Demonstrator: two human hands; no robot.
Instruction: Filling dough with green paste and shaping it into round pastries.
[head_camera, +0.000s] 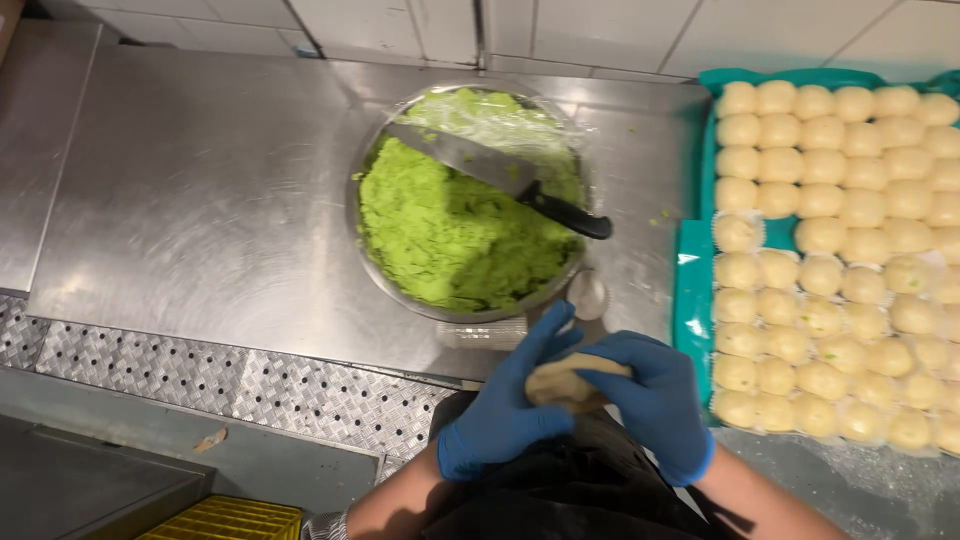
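Blue-gloved hands, left (500, 405) and right (655, 395), cup a smooth pale dough ball (570, 383) (green paste bowl (470, 205) beyond)

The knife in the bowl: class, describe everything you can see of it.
The knife has a broad, flat blade of grey metal and a black handle. It lies across the round metal bowl, blade over the green paste and pointing to the upper left, handle jutting past the rim at the right. Smears of paste cling to the blade near the handle. Neither gloved hand touches it.

blue gloves on both hands (575, 395), bare forearms, dk apron
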